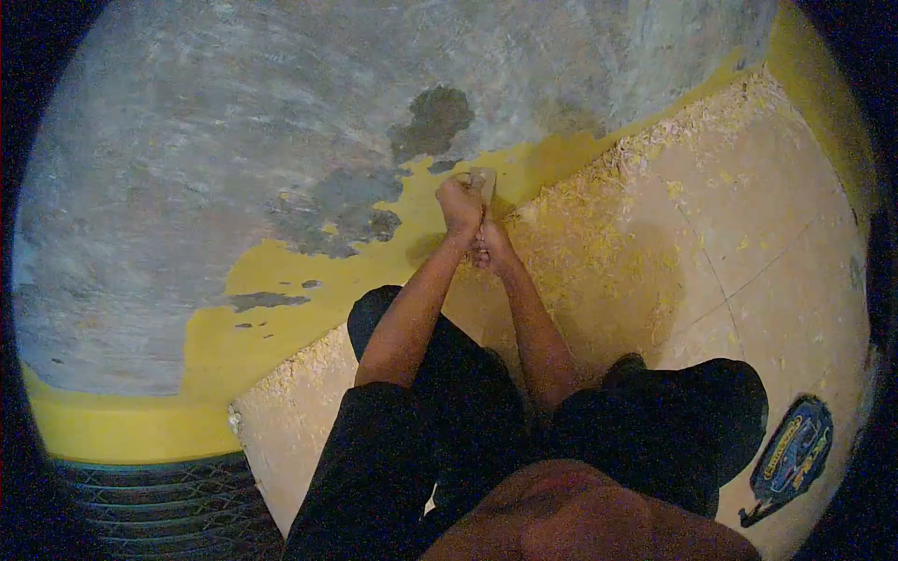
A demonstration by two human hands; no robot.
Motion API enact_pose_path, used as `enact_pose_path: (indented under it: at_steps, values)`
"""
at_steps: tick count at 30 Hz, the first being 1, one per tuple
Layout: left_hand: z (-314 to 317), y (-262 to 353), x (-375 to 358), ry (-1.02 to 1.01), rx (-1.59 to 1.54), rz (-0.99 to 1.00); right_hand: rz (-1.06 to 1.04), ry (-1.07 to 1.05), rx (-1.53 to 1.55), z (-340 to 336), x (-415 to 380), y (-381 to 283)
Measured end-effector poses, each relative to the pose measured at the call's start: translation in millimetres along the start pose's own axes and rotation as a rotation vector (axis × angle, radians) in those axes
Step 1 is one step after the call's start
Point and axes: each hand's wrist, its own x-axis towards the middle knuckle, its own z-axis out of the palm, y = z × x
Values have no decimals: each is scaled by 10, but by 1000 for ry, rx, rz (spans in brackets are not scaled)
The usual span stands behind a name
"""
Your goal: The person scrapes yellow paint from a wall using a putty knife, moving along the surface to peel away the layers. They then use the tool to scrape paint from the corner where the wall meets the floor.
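Note:
My left hand is closed around the upper part of a scraper, near its flat, pale blade. Just below, my right hand is wrapped round the lower part, where the handle is mostly hidden by the fingers. The blade lies against or very near the wall, at a strip of yellow paint low down. Above and left of my hands the wall is bare grey, with darker patches. Yellow paint flakes are scattered thickly along the wall's foot, right of my hands.
Light floor tiles carry more flakes and dust. At lower right lies a dark, flat, pouch-like object with yellow print. A dark ribbed surface is at lower left. My bent, dark-trousered knees flank the forearms.

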Motion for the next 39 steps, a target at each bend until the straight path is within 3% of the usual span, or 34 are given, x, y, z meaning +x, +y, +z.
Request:
enact_pose_path:
  at_steps: [2, 6, 8, 9, 11, 15, 17, 20, 24, 26, 27, 29, 30, 32, 33, 35, 36, 37, 38, 39]
  values:
    - [46, -118, 4, -1, -37, -52, -100, 137, -83, 167, -130, -139]
    - [-22, 46, -19, 53, -56, 10, -253, 68, -202, -192, 253, 72]
    - [-45, 70, -20, 73, -47, 21, -431, 47, -561, -664, 792, 326]
    - [-3, -6, 7, 42, -46, 7, -430, 48, -559, -556, 633, 239]
    - [40, -33, 14, 6, -46, -5, -75, 299, -349, -203, 106, -90]
    - [149, -136, 15, 30, -256, -136, -163, 264, -471, -390, 166, -126]
    - [152, -155, 10, -2, -292, -179, -516, 208, -723, -776, 660, 159]
    - [119, -80, -11, -5, -367, -145, -353, 300, -670, -352, 25, -346]
    - [264, -183, 30, -14, -386, -210, -473, 379, -786, -714, 347, -353]
    - [273, -140, 13, -42, -445, -267, -153, 213, -1043, -682, 172, -639]
    - [247, -59, -3, -32, -492, -288, -154, 216, -1041, -616, 48, -693]
    - [246, -10, 1, -20, -538, -309, -384, 313, -1020, -473, -170, -711]
    - [254, -13, 6, -44, -562, -385, -384, 313, -1018, -435, -174, -719]
    - [259, -31, 7, -69, -583, -464, -946, 333, -912, -357, -178, -730]
    - [259, -37, 3, -93, -606, -460, -944, 334, -911, -444, -139, -764]
    - [284, -25, 9, -115, -635, -456, -655, 355, -1247, -694, -31, -901]
    - [314, -14, 6, -126, -833, -486, -654, 355, -1250, -600, -133, -1024]
    - [344, -3, -7, -138, -1032, -515, -491, 389, -1361, -413, -360, -1243]
    - [353, 41, -18, -141, -1037, -515, -325, 423, -1465, -313, -490, -1372]
    - [368, 56, -28, -140, -1045, -542, -326, 426, -1466, -333, -475, -1365]
